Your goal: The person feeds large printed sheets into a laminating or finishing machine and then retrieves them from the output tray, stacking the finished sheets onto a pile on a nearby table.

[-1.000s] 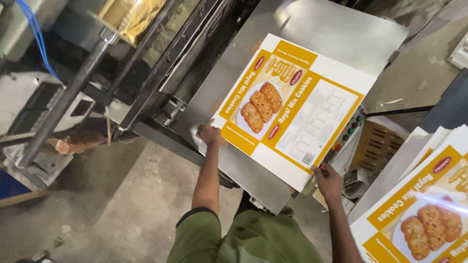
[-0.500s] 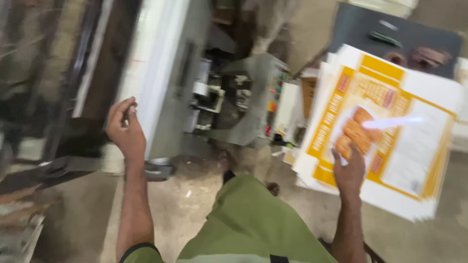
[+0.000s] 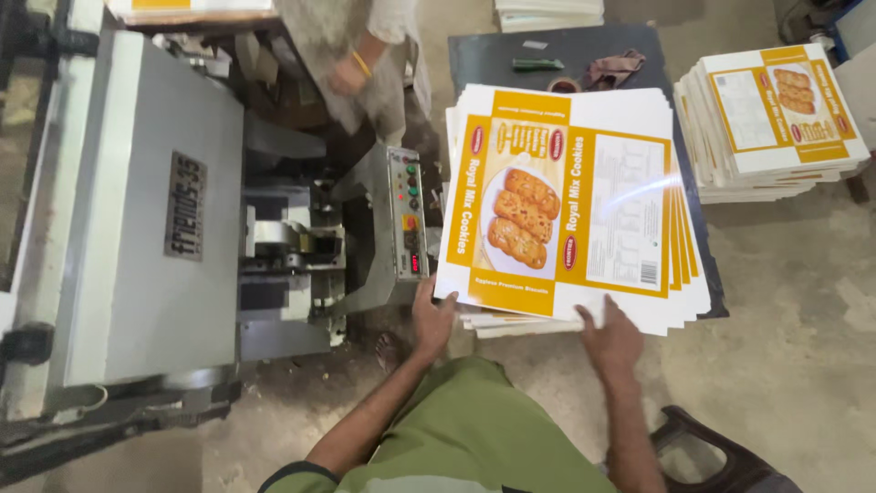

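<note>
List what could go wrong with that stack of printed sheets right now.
1. The near stack of printed sheets is fanned and overhangs the dark table at its near edge; it could slide off.
2. The left hand and right hand hold only the near edge, so loose lower sheets may slip out or crease.
3. The stack sits close to the machine's control panel; a nudge could bump its buttons.

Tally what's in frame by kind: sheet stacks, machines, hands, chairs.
Printed sheet stacks: 3, one under the hands, one at right, one at top
Grey machines: 1
Hands: 3, left hand, right hand, another person's hand
Chairs: 1
Total: 8
</note>
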